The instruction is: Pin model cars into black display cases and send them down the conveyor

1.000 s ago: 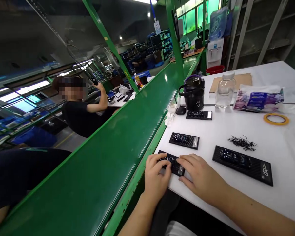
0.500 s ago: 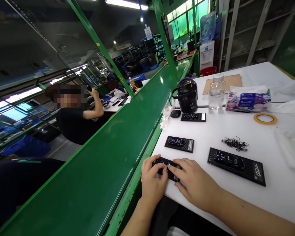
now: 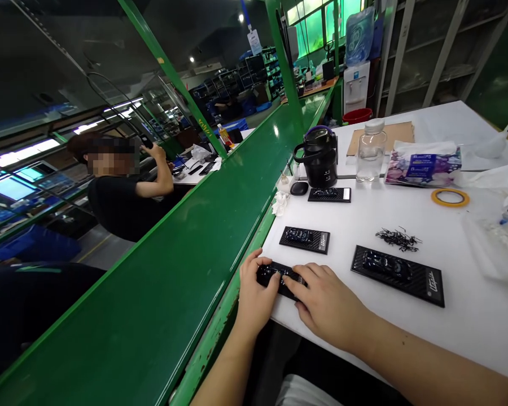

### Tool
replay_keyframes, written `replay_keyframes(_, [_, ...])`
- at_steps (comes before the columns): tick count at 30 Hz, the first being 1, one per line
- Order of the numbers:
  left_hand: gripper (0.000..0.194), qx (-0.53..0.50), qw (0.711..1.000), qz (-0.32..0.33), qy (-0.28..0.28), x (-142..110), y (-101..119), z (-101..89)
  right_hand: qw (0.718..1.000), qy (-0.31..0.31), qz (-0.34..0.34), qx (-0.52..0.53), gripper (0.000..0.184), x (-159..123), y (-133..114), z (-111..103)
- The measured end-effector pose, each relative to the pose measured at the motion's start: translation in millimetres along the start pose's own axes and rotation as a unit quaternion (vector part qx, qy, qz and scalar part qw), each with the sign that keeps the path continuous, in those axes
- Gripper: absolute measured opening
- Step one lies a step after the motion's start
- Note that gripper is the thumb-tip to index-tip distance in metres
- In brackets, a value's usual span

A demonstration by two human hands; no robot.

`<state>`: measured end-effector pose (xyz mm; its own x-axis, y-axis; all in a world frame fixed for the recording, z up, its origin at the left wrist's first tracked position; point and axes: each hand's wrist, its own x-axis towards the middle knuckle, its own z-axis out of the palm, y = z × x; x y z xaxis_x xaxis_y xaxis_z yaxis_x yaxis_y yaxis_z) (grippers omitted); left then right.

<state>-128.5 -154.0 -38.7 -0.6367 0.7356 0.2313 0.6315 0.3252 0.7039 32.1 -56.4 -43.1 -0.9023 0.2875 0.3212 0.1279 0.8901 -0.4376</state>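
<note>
From the head view, our left hand point(image 3: 258, 293) and right hand point(image 3: 328, 304) sit close together, both grips curled and pressing on a black carbon-fibre plaque point(image 3: 279, 276) near the edge of the white desk point(image 3: 461, 321), with a second plaque point(image 3: 305, 240) just ahead and a larger plaque point(image 3: 398, 275) to the right.

The black plaque point(image 3: 291, 277) nearest the person has a woven carbon-fibre look, matt, with a glossy raised moulding. The surface point(image 3: 469, 321) is smooth white laminate with a faint shine. The conveyor belt point(image 3: 131, 282) is smooth green rubbery sheet with a soft gloss. The bottle point(image 3: 370, 155) is clear and smooth, glass or plastic, hard to tell. The cardboard sheet point(image 3: 381, 138) is matt brown. The tissue packet point(image 3: 423, 165) is glossy printed plastic film. The jug point(image 3: 317, 166) is black satin plastic
</note>
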Motion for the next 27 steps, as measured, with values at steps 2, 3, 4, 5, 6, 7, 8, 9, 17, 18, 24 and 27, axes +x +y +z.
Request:
replay_keyframes(2, [0.021, -0.002, 1.0, -0.011, -0.003, 1.3, 1.1, 0.1, 1.0, -0.007, -0.004, -0.016, 0.049, 0.7, -1.0, -0.6])
replay_keyframes(3, [0.022, -0.001, 1.0, -0.014, -0.004, 1.9, 1.6, 0.2, 1.0, -0.012, -0.005, -0.026, 0.05, 1.1, -1.7, -1.0])
replay_keyframes(4, [0.022, 0.002, 1.0, -0.016, -0.004, 2.5, 1.9, 0.3, 0.999, -0.016, -0.006, -0.035, 0.051, 1.7, -2.4, -1.6])
replay_keyframes(5, [0.023, 0.003, 1.0, -0.018, -0.004, 3.2, 1.8, 0.4, 0.999, -0.021, -0.006, -0.045, 0.051, 2.2, -3.0, -2.2])
replay_keyframes(6, [0.023, 0.003, 1.0, -0.022, -0.007, 4.1, 1.3, 0.3, 0.998, -0.024, -0.007, -0.052, 0.052, 2.7, -3.4, -2.9])
replay_keyframes(7, [0.025, 0.001, 1.0, -0.027, -0.013, 5.0, 0.4, 0.3, 0.998, -0.026, -0.009, -0.057, 0.052, 3.1, -3.4, -3.6])
replay_keyframes(8, [0.026, -0.002, 0.999, -0.032, -0.019, 6.0, -0.7, 0.2, 0.998, -0.027, -0.012, -0.059, 0.051, 3.2, -3.0, -4.2])
replay_keyframes(9, [0.027, -0.005, 0.999, -0.037, -0.025, 7.0, -2.0, 0.2, 0.998, -0.027, -0.015, -0.06, 0.051, 3.0, -2.1, -4.7])
replay_keyframes(17, [0.035, -0.013, 0.997, -0.072, -0.035, 11.7, -5.9, 1.2, 0.999, -0.015, -0.035, -0.016, 0.043, -2.0, 7.6, -5.0])
replay_keyframes(18, [0.036, -0.014, 0.996, -0.076, -0.036, 12.2, -5.4, 1.1, 0.999, -0.016, -0.033, -0.012, 0.043, -2.0, 7.6, -5.3])
replay_keyframes(24, [0.04, -0.021, 0.994, -0.09, -0.053, 15.9, -3.5, -1.3, 0.999, -0.025, -0.023, -0.005, 0.048, -0.7, 6.2, -5.6])
replay_keyframes(27, [0.041, -0.027, 0.994, -0.089, -0.061, 17.2, -3.7, -2.0, 0.999, -0.034, -0.025, -0.015, 0.048, -0.1, 5.2, -5.6])
